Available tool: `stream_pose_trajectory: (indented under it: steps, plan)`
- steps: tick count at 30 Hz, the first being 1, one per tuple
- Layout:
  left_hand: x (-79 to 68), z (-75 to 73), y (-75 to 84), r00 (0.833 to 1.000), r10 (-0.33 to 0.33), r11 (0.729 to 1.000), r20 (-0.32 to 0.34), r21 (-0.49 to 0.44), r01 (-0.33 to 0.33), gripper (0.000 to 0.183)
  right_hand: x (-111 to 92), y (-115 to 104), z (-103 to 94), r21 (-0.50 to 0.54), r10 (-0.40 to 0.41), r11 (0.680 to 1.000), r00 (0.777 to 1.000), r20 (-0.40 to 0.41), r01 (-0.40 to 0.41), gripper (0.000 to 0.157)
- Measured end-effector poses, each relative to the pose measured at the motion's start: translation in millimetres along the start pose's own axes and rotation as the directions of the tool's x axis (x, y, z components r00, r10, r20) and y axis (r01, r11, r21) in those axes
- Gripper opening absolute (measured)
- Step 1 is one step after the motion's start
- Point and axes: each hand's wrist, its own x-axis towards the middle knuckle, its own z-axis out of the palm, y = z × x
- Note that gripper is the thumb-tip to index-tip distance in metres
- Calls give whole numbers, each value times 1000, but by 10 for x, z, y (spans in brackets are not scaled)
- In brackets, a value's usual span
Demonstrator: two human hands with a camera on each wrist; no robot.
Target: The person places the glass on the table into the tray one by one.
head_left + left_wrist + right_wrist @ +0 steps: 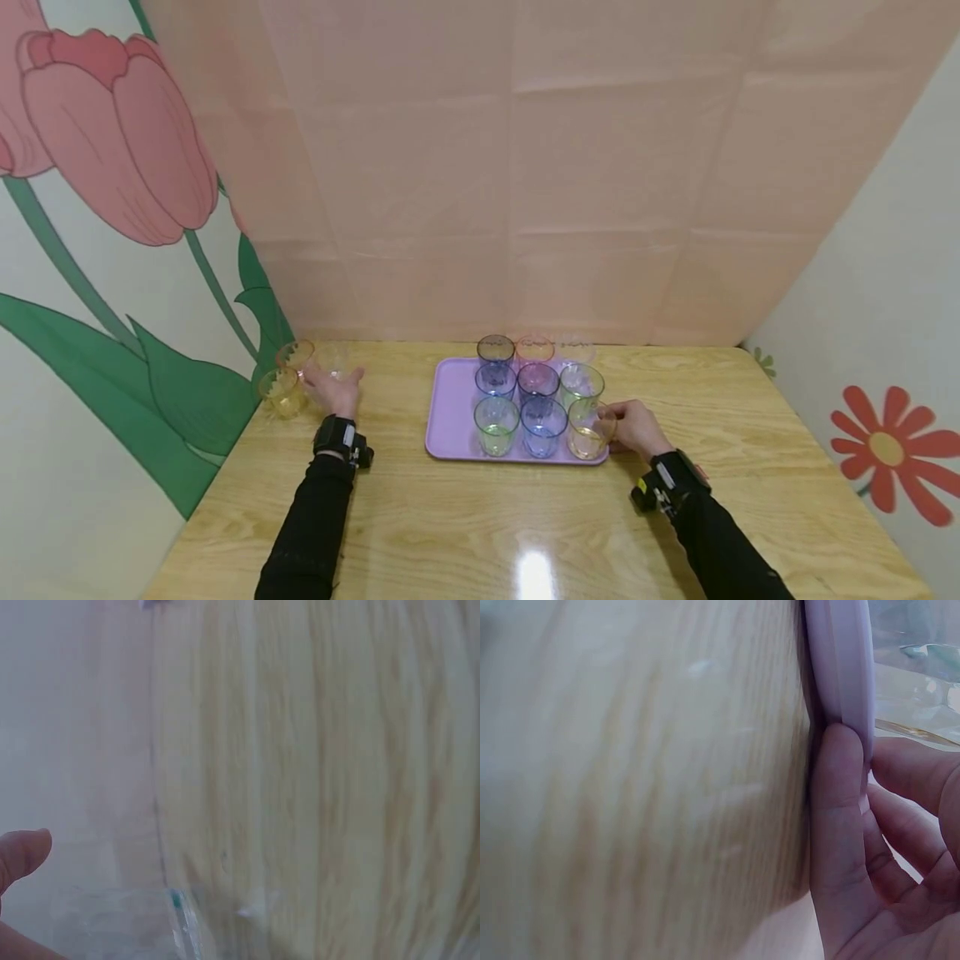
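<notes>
My left hand (333, 393) reaches among a small group of glasses at the left, its thumb spread away from the fingers. Its fingers are right beside an orange-rimmed glass (294, 353) and a yellow glass (283, 395). A clear glass (112, 922) shows close to the thumb in the left wrist view. At the right front corner of the lilac tray (453, 417), my right hand (636, 427) pinches the rim between thumb and finger. An amber glass (587, 442) on that corner stands close against these fingers.
Several tinted glasses stand in rows on the tray, including a green glass (497, 429), a blue glass (543, 429) and a dark glass (496, 350). The wooden table (420, 525) meets a draped pink sheet (405, 292) at its back edge.
</notes>
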Motion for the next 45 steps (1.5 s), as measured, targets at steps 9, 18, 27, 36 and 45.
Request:
stream_pose_trajectory:
  steps: [9, 18, 27, 36, 45]
  plan:
    - [116, -59, -117, 1000, 11, 997, 18, -78, -9, 89, -13, -7, 2, -1, -5, 1000, 1000, 12, 5, 35]
    - [231, -49, -153, 987, -101, 961, 125, -244, 129, 101, -10, -3, -16, -1, 0, 1000, 1000, 23, 0, 36]
    - [249, -67, -93, 988, -95, 980, 121, -163, 114, 93, 18, 24, 4, 18, 17, 1000, 1000, 13, -17, 36]
    - [232, -62, -65, 992, -85, 996, 97, -7, 86, 85, 14, -4, 0, 5, 38, 999, 999, 12, -38, 38]
    - [245, -43, -77, 993, -43, 998, 106, 51, 38, 86, 11, -15, 10, 0, 53, 999, 999, 0, -53, 42]
